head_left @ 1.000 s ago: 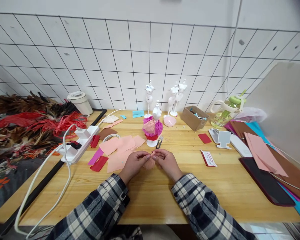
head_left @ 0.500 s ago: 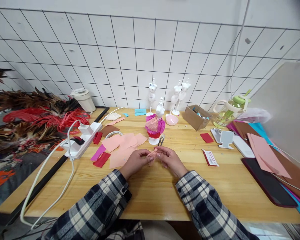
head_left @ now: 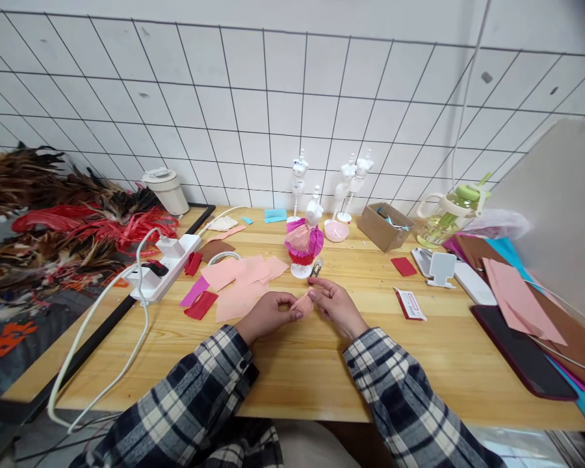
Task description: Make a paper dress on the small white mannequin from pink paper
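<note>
A gathered piece of peach crepe paper [head_left: 303, 305] is pinched between my two hands above the table. My left hand [head_left: 272, 314] grips its lower left side between thumb and fingers. At its gathered top, my right hand [head_left: 337, 304] pinches it with thumb and forefinger. Just beyond my hands stands a small white mannequin [head_left: 314, 212] wearing a magenta, peach and red ruffled paper skirt [head_left: 304, 242]. Small thread snips [head_left: 316, 268] lie beside its base, close to my right fingertips. Flat peach paper pieces [head_left: 238, 290] are spread to the left of my hands.
More white mannequins [head_left: 299, 179] stand by the tiled wall, near a pink dish [head_left: 336, 231] and a cardboard box [head_left: 384, 227]. A power strip [head_left: 168, 273] and feathers [head_left: 73, 214] are at left. On the right are a phone stand [head_left: 441, 269], a dark tablet [head_left: 521, 351] and a bottle [head_left: 448, 214].
The peach paper has turned and now fans out wider below my right fingertips. Both hands have shifted slightly. My view has moved a little.
</note>
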`<action>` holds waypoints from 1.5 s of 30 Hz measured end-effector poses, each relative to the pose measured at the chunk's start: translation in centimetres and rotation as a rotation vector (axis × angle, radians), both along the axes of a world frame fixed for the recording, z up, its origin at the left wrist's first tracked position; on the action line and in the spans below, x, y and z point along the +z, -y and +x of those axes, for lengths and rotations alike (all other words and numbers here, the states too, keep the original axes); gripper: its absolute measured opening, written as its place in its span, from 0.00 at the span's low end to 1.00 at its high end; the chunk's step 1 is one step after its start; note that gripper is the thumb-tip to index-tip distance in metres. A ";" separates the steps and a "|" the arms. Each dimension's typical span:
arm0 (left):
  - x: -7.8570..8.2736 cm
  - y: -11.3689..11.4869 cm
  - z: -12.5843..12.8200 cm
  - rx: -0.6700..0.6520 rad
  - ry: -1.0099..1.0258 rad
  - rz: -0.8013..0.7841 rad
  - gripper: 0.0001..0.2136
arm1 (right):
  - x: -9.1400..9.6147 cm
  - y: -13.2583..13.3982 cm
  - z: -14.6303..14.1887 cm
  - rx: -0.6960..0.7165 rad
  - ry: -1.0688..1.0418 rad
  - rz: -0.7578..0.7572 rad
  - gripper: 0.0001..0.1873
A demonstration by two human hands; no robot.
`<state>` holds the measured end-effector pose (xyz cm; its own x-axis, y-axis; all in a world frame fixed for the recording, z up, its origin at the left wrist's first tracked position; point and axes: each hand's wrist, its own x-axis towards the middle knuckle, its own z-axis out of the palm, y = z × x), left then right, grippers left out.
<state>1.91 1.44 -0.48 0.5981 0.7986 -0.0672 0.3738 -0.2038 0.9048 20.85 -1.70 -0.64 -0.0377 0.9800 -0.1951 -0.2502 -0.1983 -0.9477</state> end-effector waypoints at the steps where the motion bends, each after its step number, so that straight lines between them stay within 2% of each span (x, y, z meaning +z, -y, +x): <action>1: 0.1 0.0 0.0 0.009 0.001 0.005 0.10 | 0.0 0.0 0.0 0.019 0.001 -0.011 0.29; 8: 0.6 0.2 0.1 0.013 -0.009 0.014 0.10 | 0.4 0.2 -0.2 0.010 0.009 -0.058 0.23; 15: 0.2 0.1 0.0 0.003 -0.005 0.003 0.12 | 0.0 0.0 0.0 -0.057 0.022 -0.017 0.21; 20: -0.1 0.0 0.0 0.017 0.015 -0.019 0.12 | 0.4 -0.2 0.1 -0.138 0.127 0.071 0.20; 27: 1.0 -0.3 -0.3 0.007 0.152 -0.146 0.18 | 1.3 -0.2 0.6 -0.143 0.117 0.079 0.21; 32: 0.6 -0.4 -0.4 0.150 0.201 -0.139 0.18 | 1.2 -0.2 0.5 -0.150 0.117 0.056 0.22; 35: 0.5 -0.2 -0.1 0.128 0.219 -0.191 0.21 | 1.3 -0.1 0.3 -0.133 0.127 0.057 0.22; 39: 0.5 0.1 0.1 0.138 0.190 -0.231 0.17 | 1.2 -0.1 0.2 -0.122 0.127 0.051 0.23; 43: 0.6 -0.1 -0.3 0.106 0.207 -0.284 0.18 | 0.8 -0.2 0.4 -0.137 0.156 0.055 0.21; 45: 0.6 -0.2 -0.5 0.136 0.214 -0.288 0.18 | 0.7 -0.3 0.4 -0.150 0.172 0.074 0.20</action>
